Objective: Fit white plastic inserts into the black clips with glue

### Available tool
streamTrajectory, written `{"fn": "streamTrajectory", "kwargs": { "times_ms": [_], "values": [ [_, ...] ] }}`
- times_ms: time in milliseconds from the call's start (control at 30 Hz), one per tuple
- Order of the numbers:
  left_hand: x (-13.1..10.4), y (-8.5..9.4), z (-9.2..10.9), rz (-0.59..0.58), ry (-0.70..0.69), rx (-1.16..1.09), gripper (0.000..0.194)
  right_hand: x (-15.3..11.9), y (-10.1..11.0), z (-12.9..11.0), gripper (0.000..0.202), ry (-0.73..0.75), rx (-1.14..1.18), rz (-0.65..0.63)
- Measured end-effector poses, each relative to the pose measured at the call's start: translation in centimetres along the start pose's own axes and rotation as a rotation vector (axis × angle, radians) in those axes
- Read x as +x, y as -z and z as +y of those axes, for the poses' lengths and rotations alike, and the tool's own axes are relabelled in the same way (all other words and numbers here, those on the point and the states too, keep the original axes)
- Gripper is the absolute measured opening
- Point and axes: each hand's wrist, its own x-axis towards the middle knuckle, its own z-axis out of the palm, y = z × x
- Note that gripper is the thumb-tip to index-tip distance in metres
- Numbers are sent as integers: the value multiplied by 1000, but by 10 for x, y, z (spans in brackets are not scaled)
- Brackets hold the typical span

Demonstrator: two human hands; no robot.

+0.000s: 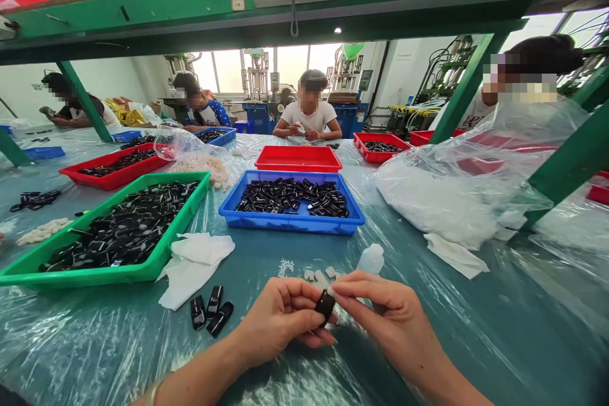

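Between thumb and fingers, my left hand (290, 317) holds a small glossy black plastic part (325, 306). My right hand (387, 314) is pinched at the part's upper end; a bit of something white shows at its fingertips, too small to name. Just beyond the hands lie several small white blocks (320, 277) and a little heap of tiny white pieces (285, 266). A translucent small bottle (371, 259) rests behind my right hand. Left of my left hand, three similar black parts (214, 309) lie on the plastic-covered table (143, 349).
A green tray (190, 219) and a blue tray (290, 222) hold many black parts. Behind stands a red tray (299, 158). White cloth (200, 260) lies left, a clear plastic bag (442, 196) right. A green shelf beam (190, 19) crosses overhead. Several people sit around the table.
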Motion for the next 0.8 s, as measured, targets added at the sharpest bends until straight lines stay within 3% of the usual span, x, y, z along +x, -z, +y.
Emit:
{"fn": "streamTrajectory", "kwargs": {
  "times_ms": [267,433,800],
  "values": [
    [2,0,-2,41,-6,-4,23,-1,-5,0,14,42,-58,1],
    [2,-1,-7,61,-33,-36,24,-3,-9,5,19,-7,-46,31],
    [2,-2,-4,96,-8,16,15,-1,-10,3,15,-100,26,-42]
  ]
}}
